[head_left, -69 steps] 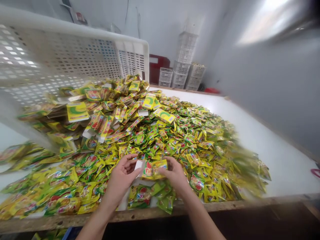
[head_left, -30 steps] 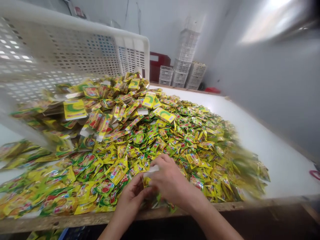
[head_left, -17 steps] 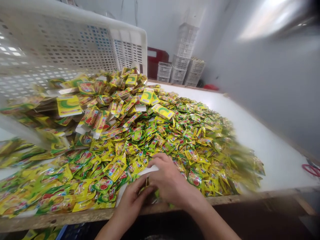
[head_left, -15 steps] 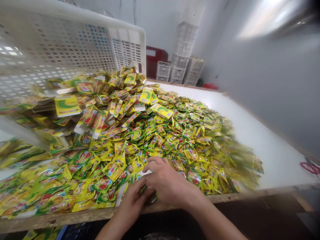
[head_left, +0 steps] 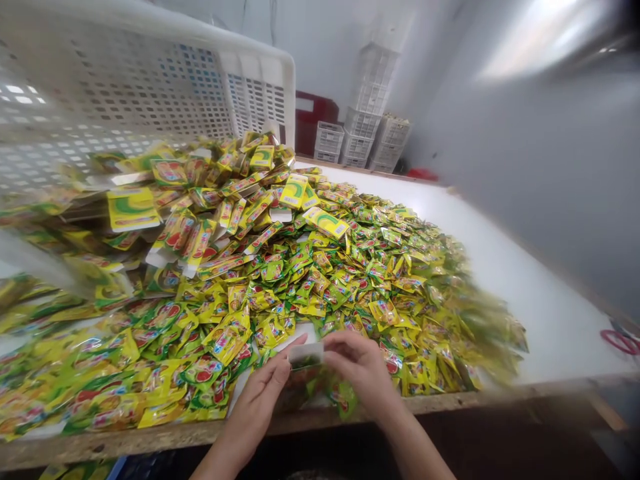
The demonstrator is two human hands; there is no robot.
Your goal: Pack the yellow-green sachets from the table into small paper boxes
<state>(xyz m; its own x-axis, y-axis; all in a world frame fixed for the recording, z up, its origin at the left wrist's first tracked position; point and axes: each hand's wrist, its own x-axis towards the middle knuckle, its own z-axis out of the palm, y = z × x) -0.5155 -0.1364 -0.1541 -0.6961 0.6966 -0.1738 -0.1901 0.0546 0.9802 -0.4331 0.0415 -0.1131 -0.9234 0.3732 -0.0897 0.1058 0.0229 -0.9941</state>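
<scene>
Near the front edge, my left hand (head_left: 263, 390) grips a small cardboard box (head_left: 306, 357) by its left side. The box's upper end is open, with a pale flap raised and a dark inside. On the other side, my right hand (head_left: 363, 370) has its fingers curled, thumb and fingertips pinching the right edge of the flap. Below the right fingers is a green and yellow packet (head_left: 343, 399); whether the hand holds it I cannot tell. Around both hands spreads a heap of shiny small packets (head_left: 310, 280), with fruit pictures on them.
A large white perforated basket (head_left: 260, 63) lies tipped at the left, spilling yellow small boxes (head_left: 133, 210) over the packets. The white table (head_left: 530, 300) has a chipboard edge (head_left: 165, 437). Red-handled scissors (head_left: 620, 340) lie far right. Stacked crates (head_left: 360, 133) stand behind.
My hands were close together over the packets, fingers overlapping. They have since moved apart, the right one to the right, and the open box end now shows between them.
</scene>
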